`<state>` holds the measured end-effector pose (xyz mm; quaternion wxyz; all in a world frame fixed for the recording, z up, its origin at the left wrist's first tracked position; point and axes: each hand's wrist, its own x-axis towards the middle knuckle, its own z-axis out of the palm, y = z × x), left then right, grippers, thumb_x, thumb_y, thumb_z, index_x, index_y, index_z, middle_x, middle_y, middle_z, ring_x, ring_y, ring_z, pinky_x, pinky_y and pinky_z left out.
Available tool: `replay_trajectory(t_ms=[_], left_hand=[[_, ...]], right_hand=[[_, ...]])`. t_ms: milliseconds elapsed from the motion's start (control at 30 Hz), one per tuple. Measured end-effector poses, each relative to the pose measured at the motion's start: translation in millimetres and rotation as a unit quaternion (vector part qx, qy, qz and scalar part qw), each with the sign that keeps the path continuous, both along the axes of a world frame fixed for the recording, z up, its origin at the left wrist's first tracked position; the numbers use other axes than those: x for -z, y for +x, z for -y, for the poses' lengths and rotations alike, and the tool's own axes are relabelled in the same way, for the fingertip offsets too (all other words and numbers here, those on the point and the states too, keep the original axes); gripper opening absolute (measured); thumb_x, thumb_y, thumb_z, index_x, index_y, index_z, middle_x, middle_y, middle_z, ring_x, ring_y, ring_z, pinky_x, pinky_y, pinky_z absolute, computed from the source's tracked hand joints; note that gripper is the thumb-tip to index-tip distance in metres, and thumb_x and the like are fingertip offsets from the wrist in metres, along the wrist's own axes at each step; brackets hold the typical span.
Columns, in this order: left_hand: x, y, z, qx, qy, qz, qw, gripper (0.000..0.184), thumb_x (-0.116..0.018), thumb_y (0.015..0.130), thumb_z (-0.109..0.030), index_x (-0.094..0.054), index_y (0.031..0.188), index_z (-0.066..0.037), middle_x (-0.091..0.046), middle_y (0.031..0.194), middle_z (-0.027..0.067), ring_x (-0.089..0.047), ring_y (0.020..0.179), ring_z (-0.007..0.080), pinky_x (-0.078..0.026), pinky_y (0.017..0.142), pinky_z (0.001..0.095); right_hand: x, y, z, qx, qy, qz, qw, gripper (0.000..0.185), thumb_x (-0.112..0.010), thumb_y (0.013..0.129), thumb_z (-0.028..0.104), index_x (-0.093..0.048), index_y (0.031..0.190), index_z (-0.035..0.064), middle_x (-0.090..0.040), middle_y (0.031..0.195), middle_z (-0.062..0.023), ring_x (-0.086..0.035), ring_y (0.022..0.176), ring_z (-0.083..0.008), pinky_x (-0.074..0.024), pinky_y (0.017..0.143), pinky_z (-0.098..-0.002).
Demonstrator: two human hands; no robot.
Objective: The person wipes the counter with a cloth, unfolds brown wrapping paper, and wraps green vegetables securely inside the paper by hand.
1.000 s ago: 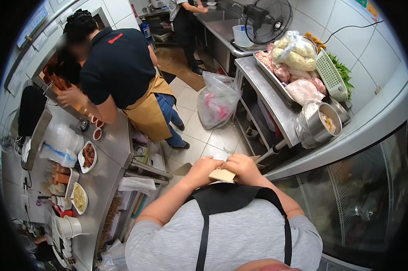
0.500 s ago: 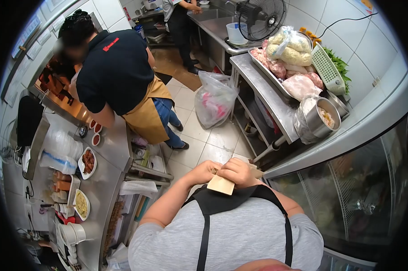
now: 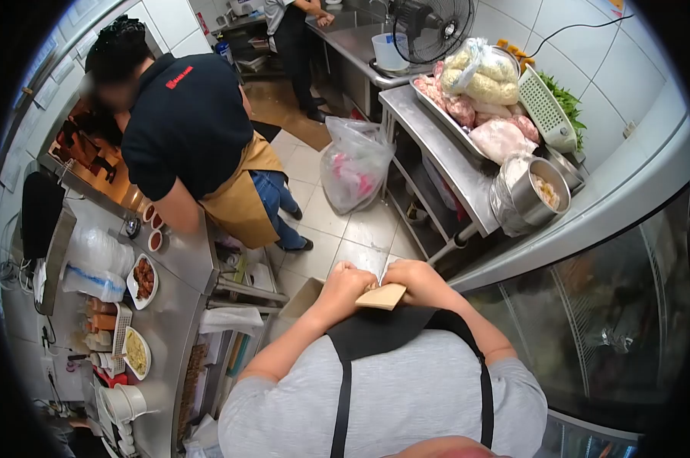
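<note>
In front of my chest, both hands are closed on a piece of tan cardboard. My left hand grips its left side with curled fingers. My right hand holds the other side, with the fingers bent over the edge. A narrow flap of the cardboard shows below and between the hands; the hands hide much of the rest. Past my left forearm a beige panel shows, and I cannot tell whether it belongs to the same piece.
A co-worker in a tan apron leans over the left counter, which bears dishes of food. Ahead stands a plastic bag on the floor. A steel table with meat and a glass-door fridge line the right.
My hands have moved apart, the left one turning outward. The cardboard flap has shifted slightly up and right and tilted. Cardboard seen right of my hands is out of sight; a beige panel shows at left.
</note>
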<state>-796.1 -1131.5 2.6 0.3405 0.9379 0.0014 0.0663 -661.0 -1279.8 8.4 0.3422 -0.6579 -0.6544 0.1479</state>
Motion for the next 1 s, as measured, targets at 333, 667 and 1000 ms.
replay_trajectory(t_ms=[333,667,1000], left_hand=[[17,3,-25,0.151,-0.342,-0.068,0.925,0.007,-0.059,0.07,-0.007,-0.061,0.072,0.0,-0.058,0.067,0.0106,-0.051,0.066,0.0194,-0.041,0.065,0.0307],[8,2,-17,0.023,-0.02,-0.014,0.999,0.01,-0.061,0.075,-0.021,-0.062,0.078,-0.011,-0.059,0.071,0.0005,-0.055,0.078,0.0135,-0.032,0.09,0.0368],[14,0,-7,0.078,-0.201,0.007,0.977,0.007,-0.059,0.075,-0.014,-0.062,0.078,-0.009,-0.056,0.069,0.001,-0.057,0.078,0.0145,-0.021,0.104,0.0478]], right_hand=[[-5,-7,-12,-0.103,0.19,-0.033,0.976,0.021,-0.065,0.064,0.017,-0.059,0.082,0.0085,-0.052,0.07,-0.004,-0.051,0.064,-0.0221,-0.0409,0.056,-0.0319],[-11,8,0,0.022,0.025,0.013,0.999,0.011,-0.057,0.062,0.003,-0.052,0.071,0.0056,-0.054,0.067,-0.0086,-0.055,0.067,-0.0283,-0.0439,0.06,-0.037],[-18,5,-3,-0.041,0.077,-0.089,0.992,0.016,-0.057,0.062,0.0,-0.056,0.076,0.0066,-0.054,0.07,-0.0074,-0.052,0.064,-0.025,-0.0428,0.06,-0.0328]])
